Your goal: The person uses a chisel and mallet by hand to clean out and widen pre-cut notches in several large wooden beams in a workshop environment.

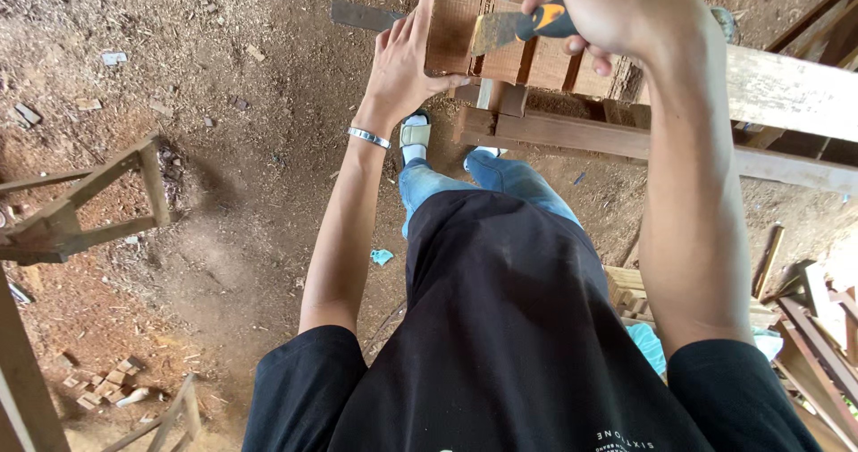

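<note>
Left hand lies flat against the left side of a reddish wood block, fingers spread, thumb hooked on its front face, bracing rather than gripping. Right hand is clamped round the orange-black handle of a chisel, whose blade lies across the block just right of the left fingers. The block sits on a pale plank of the rough worktop frame. Risk: if the blade slips left it would likely hit the bracing fingers, since they are so close. The block looks unclamped and could shift under push. Below the hands are sandalled feet on the sawdust floor. A wooden frame stands well left, scrap timber right.
</note>
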